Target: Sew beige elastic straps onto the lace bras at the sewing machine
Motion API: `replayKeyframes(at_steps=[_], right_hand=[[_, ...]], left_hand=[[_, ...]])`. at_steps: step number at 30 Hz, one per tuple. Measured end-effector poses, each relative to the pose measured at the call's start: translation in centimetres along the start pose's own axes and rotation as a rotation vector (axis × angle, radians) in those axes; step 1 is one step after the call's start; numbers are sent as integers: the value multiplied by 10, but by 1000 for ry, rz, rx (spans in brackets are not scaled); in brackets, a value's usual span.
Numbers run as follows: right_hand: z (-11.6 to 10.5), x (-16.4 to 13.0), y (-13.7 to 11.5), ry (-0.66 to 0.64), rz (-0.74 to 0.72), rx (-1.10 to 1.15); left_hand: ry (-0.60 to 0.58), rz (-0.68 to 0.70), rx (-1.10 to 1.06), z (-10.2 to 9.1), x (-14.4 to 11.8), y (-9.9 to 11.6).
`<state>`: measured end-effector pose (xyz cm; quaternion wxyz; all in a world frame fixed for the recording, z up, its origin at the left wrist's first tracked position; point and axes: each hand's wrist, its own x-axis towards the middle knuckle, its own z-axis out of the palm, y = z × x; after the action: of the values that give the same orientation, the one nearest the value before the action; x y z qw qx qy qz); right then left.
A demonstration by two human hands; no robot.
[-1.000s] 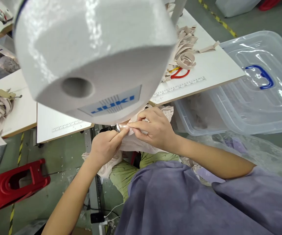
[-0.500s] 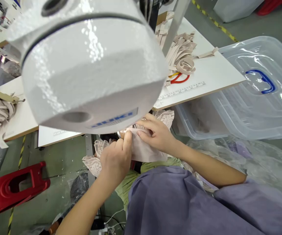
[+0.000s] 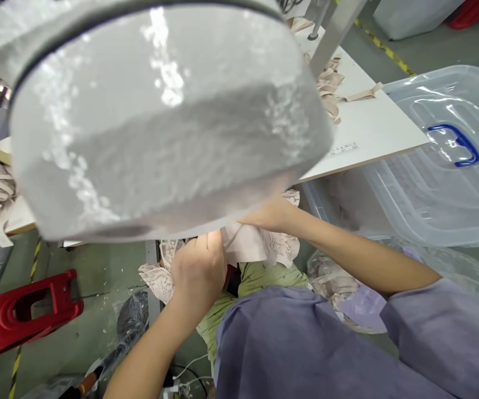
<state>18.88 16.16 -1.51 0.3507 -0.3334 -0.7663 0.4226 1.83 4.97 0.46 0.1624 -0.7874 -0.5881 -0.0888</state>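
Pale pink fabric (image 3: 245, 244) hangs creased; patterned lace (image 3: 283, 247) flanks it.

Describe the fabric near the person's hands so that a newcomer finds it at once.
Find the big white machine head at upper left. Below it, between the left hand and right hand, hangs the fabric. Pale pink and partly lace, it differs from the neighbouring green trousers and purple shirt.

The glossy white, rounded machine head (image 3: 173, 127) obscured the fingertips of the bare left hand (image 3: 200, 269) and bare right hand (image 3: 270, 215), plus part of the pale pink, lace-edged fabric (image 3: 245, 245).
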Motion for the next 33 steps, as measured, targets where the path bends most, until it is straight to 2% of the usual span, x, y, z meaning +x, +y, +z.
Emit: replayKeyframes(at_steps=[5,17,21,25,33], right_hand=[[1,0,7,25,-9,-12],[-5,-3,1,0,21,1],[2,-4,0,-28,25,28],[1,-6,2,2,15,30],[8,-8,6,-5,21,65]], left_hand=[[25,3,11,3,-4,0],[-39,19,23,-4,-2,1],[-84,-39,10,-2,-7,-3],[-139,-68,-55,1,-7,-2],[-125,-184,-225,5,-18,-8]])
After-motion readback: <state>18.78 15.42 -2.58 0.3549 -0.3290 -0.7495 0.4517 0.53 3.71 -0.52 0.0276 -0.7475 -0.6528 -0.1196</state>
